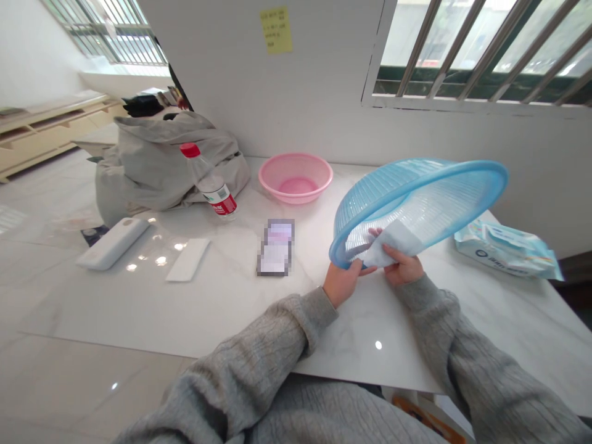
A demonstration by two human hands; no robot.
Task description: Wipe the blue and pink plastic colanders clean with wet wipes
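Observation:
A light blue plastic colander (416,197) is lifted off the white marble tabletop (370,333) and tilted, with its hollow side facing me. My left hand (342,283) grips its lower rim. My right hand (402,264) pinches a white cloth or wipe (391,245), which presses against the colander's inner wall. The sleeves on both arms are grey knit. Part of the colander's far side is out of sight behind its tilted rim.
On the table are a pink plastic basin (295,179), a red-capped plastic bottle (210,182) lying tilted, a blurred phone (276,246), two white flat objects (113,243) (188,259), and a wipes packet (504,250). A grey bag (161,163) slumps behind them.

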